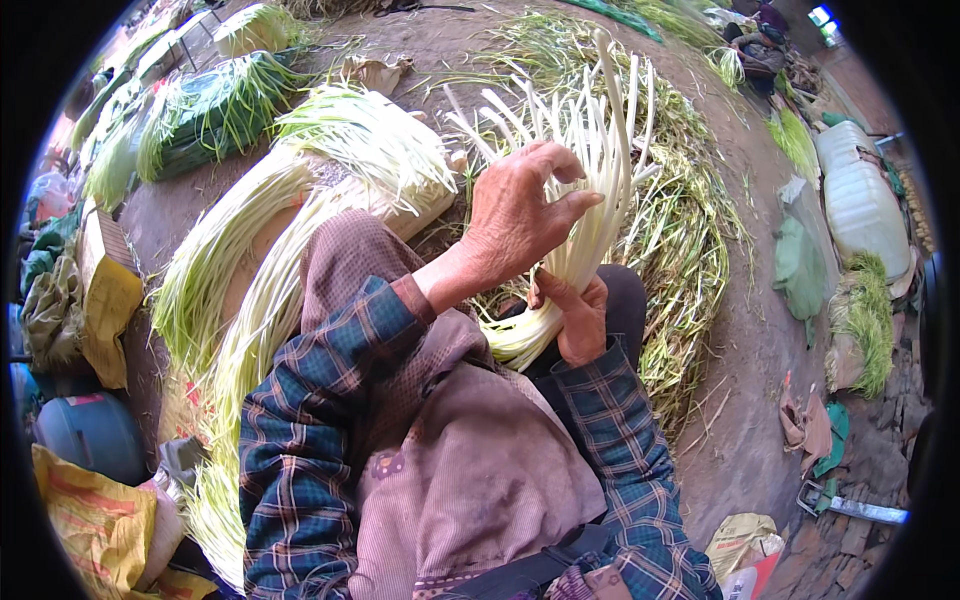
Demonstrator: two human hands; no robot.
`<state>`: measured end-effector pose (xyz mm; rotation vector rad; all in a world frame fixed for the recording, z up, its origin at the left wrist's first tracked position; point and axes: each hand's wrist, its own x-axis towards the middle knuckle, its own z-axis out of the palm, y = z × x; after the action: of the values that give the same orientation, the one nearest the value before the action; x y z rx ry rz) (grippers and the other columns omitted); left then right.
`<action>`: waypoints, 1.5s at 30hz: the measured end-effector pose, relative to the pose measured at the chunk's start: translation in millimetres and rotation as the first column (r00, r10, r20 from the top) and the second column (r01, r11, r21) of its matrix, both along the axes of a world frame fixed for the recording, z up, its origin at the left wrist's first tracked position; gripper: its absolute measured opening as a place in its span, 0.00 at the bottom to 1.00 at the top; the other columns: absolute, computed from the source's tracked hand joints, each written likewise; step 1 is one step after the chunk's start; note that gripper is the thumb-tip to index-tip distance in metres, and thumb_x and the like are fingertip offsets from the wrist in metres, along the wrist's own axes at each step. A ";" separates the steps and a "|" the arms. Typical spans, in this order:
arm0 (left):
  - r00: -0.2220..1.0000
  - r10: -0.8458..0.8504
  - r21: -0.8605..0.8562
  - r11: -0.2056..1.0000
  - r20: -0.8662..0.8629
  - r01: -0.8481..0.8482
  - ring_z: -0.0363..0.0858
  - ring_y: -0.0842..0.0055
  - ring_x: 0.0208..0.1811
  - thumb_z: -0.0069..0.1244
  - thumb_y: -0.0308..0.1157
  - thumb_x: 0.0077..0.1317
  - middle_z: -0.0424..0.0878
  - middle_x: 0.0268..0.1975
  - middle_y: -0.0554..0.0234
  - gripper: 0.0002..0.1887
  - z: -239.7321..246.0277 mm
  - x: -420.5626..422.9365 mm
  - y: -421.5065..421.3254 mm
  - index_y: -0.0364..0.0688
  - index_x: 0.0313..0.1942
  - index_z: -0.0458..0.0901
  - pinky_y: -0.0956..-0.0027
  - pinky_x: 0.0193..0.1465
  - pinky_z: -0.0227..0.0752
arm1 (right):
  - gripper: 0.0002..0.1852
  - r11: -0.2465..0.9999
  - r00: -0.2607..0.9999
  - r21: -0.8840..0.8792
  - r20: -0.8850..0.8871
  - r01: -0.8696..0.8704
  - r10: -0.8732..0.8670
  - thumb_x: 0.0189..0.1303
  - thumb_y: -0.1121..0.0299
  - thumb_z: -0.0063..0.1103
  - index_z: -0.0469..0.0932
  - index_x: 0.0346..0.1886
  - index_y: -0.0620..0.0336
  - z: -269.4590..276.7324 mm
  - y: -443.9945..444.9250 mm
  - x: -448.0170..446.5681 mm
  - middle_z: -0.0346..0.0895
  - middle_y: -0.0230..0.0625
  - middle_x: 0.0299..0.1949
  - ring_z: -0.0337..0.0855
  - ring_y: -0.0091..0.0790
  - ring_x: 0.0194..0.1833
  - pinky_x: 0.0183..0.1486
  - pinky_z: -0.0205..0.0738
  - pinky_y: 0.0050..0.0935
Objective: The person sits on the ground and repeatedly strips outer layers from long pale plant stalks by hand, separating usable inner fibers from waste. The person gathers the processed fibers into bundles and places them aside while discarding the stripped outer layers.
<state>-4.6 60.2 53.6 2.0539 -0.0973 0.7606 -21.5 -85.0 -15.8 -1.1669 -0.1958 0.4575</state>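
Note:
My right hand grips a bundle of pale stalks, which look like blanched garlic shoots. Their white ends fan out upward past the hand, while the yellow-green leaf ends bend down to the left across my lap. Just above that grip, my left hand hovers in front of the stalks with thumb and forefinger apart and nothing visible between them. To the left of my knee, long bunches of similar stalks lie side by side. Another bunch rests across a pale block beyond the knee.
Heaped leaf trimmings cover the ground on the right. A green-wrapped bale topped with shoots stands at the upper left. A blue plastic drum and a yellow woven sack sit at the left. A person sits far off at the upper right.

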 end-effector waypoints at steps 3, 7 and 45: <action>1.000 -0.028 -0.160 0.987 -0.004 0.027 0.80 0.75 0.32 0.59 0.31 0.50 0.81 0.31 0.59 0.13 1.9 1.1 0.1 0.35 0.34 0.79 0.71 0.36 0.72 | 0.15 0.999 0.999 -0.005 -0.006 -0.037 0.037 0.53 0.75 0.62 0.75 0.46 0.65 0.5 0.0 -0.3 0.76 0.29 0.29 0.72 0.19 0.24 0.27 0.67 0.17; 0.994 -0.088 -0.235 0.969 -0.070 0.069 0.79 0.78 0.31 0.58 0.27 0.50 0.81 0.31 0.60 0.13 2.6 0.5 0.8 0.35 0.37 0.79 0.72 0.35 0.72 | 0.17 0.998 0.998 0.015 -0.004 -0.059 0.059 0.54 0.74 0.61 0.74 0.48 0.66 0.1 0.2 -0.5 0.76 0.31 0.31 0.72 0.20 0.25 0.27 0.68 0.18; 0.956 -0.230 -0.609 0.790 -0.185 0.073 0.75 0.84 0.19 0.48 0.28 0.59 0.80 0.23 0.63 0.09 -10.4 -1.2 17.1 0.31 0.33 0.81 0.81 0.22 0.69 | 0.18 0.997 0.999 -0.061 -0.001 -0.053 0.053 0.53 0.76 0.60 0.71 0.49 0.68 1.2 4.0 -2.9 0.74 0.34 0.28 0.74 0.26 0.25 0.29 0.69 0.22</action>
<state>-5.8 77.2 43.2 1.4887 0.1105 0.3544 -24.4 -81.0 -14.6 -1.2236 -0.2152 0.5120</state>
